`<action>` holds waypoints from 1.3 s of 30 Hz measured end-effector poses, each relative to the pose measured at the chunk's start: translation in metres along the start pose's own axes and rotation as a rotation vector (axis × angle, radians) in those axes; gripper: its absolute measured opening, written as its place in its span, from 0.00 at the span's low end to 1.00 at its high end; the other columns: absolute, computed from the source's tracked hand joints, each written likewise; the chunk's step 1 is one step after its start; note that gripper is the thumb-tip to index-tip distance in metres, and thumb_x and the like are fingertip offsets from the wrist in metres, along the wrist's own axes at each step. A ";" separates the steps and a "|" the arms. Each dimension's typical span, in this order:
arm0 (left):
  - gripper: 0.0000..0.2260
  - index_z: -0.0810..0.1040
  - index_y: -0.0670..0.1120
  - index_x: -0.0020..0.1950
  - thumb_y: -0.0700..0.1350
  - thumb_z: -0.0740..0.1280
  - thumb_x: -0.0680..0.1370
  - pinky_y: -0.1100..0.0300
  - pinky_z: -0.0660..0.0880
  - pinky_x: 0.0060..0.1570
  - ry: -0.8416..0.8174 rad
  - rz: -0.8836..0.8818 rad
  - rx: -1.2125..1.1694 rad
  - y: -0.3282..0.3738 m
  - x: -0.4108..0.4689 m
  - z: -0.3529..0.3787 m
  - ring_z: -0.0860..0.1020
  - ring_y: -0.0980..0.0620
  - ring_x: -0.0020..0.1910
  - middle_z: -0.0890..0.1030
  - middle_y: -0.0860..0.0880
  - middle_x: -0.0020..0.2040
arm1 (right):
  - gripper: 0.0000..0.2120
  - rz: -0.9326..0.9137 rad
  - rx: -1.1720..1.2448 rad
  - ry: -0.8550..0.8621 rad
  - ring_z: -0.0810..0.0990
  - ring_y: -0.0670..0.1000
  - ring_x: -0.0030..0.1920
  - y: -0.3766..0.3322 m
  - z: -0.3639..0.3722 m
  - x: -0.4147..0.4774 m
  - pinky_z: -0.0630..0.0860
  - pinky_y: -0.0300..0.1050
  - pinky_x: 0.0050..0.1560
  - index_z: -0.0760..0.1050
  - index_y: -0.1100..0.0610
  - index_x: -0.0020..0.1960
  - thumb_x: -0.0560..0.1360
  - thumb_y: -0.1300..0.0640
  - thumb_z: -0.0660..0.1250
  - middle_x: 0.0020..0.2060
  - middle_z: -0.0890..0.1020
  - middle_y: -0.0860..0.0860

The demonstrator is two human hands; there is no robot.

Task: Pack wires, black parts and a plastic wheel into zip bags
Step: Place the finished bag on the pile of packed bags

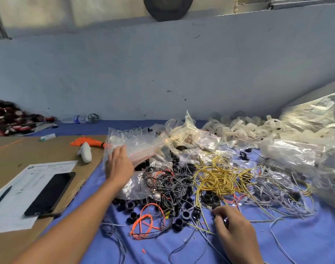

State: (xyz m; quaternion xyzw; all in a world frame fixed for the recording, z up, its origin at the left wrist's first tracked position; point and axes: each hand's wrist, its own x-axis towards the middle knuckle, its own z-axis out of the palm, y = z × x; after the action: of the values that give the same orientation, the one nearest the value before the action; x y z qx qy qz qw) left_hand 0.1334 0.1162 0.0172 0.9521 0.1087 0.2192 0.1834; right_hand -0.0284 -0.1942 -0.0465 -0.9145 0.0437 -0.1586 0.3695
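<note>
I work a cluttered desk (pixel 288 242).
Left hand (pixel 121 165) lies flat-fingered on zip bags (pixel 141 147); right hand (pixel 234 228) curls fingers among wires (pixel 218 178), hold unclear.

Clear zip bags (pixel 136 147) lie stacked before me. Beside them, tangled yellow, black and orange wires (pixel 220 178) cover black rings (pixel 185 214).

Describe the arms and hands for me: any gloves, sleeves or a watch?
No gloves on the left hand or the right hand. The left arm and right arm are bare as far as the frame shows: no sleeves, watch or wristband in view. A small dark spot shows on the right hand; I cannot tell whether it is a ring.
</note>
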 end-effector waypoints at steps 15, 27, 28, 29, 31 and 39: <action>0.11 0.79 0.49 0.54 0.48 0.57 0.84 0.51 0.76 0.48 -0.237 0.350 0.159 -0.036 0.056 0.020 0.80 0.49 0.49 0.82 0.51 0.53 | 0.10 0.067 0.039 0.057 0.76 0.41 0.37 0.000 0.001 0.000 0.69 0.40 0.38 0.75 0.40 0.42 0.73 0.55 0.70 0.37 0.79 0.39; 0.07 0.81 0.47 0.44 0.45 0.66 0.79 0.55 0.76 0.44 -0.147 0.069 -0.160 -0.007 0.047 -0.009 0.81 0.49 0.40 0.83 0.50 0.40 | 0.06 0.026 0.057 0.094 0.76 0.39 0.38 0.003 0.003 -0.001 0.69 0.37 0.37 0.76 0.43 0.43 0.75 0.54 0.69 0.38 0.79 0.37; 0.06 0.81 0.48 0.43 0.46 0.67 0.78 0.57 0.75 0.43 -0.153 0.061 -0.220 -0.001 0.040 -0.016 0.80 0.51 0.39 0.83 0.51 0.40 | 0.07 0.023 0.061 0.092 0.75 0.38 0.38 0.003 0.002 -0.001 0.68 0.35 0.37 0.76 0.43 0.43 0.75 0.54 0.69 0.37 0.79 0.36; 0.05 0.81 0.49 0.44 0.47 0.68 0.78 0.59 0.73 0.41 -0.164 0.069 -0.278 0.006 0.030 -0.023 0.80 0.54 0.39 0.83 0.53 0.40 | 0.07 0.019 0.066 0.091 0.75 0.38 0.38 0.003 0.002 -0.002 0.68 0.36 0.37 0.75 0.43 0.43 0.75 0.54 0.69 0.37 0.79 0.36; 0.05 0.80 0.49 0.45 0.49 0.69 0.79 0.64 0.71 0.38 -0.213 0.124 -0.397 0.023 0.002 -0.034 0.78 0.57 0.38 0.82 0.53 0.40 | 0.08 -0.001 0.077 0.114 0.76 0.40 0.39 0.001 0.001 -0.003 0.70 0.41 0.36 0.75 0.42 0.43 0.75 0.55 0.69 0.37 0.79 0.36; 0.09 0.74 0.53 0.49 0.41 0.70 0.75 0.70 0.71 0.39 -0.474 0.312 -0.594 0.084 -0.156 0.006 0.74 0.64 0.35 0.78 0.54 0.40 | 0.25 -0.484 -0.148 0.217 0.79 0.54 0.46 -0.002 0.009 -0.011 0.76 0.47 0.32 0.75 0.48 0.64 0.70 0.62 0.74 0.49 0.78 0.47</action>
State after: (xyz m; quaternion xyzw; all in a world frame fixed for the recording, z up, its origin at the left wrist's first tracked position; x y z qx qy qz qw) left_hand 0.0094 -0.0064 -0.0132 0.8870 -0.1502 0.0406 0.4348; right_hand -0.0363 -0.1852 -0.0540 -0.9005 -0.1253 -0.3359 0.2462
